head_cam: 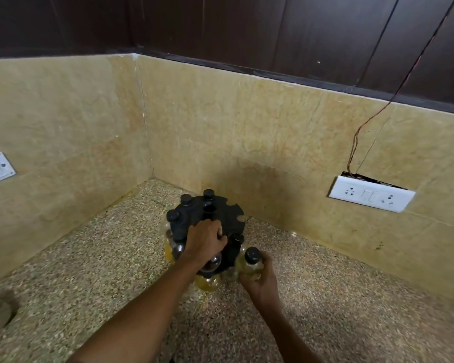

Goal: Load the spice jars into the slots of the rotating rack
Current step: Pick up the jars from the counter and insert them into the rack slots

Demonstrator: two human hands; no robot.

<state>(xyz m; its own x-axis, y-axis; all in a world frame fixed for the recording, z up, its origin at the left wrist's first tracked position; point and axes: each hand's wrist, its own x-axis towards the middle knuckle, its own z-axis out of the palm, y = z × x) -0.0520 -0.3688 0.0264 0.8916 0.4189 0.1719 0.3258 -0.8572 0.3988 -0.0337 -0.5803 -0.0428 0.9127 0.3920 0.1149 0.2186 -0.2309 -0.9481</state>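
Nearest to us, our right hand (260, 280) wraps its fingers around a spice jar (250, 263) with a black cap and yellowish contents, holding it upright just beside the near-right rim of the rotating rack (231, 218). Our left hand (205, 242) lies over the rack's black top, fingers curled and pressed against it. Three capped jars (186, 199) stand in slots along the rack's far-left side, while notches on its right edge show open. We see the rack sitting on a speckled stone counter (89, 258) near the corner of the beige backsplash (273, 142), with bare counter to left and right. A white switch plate (372, 193) is on the right wall.
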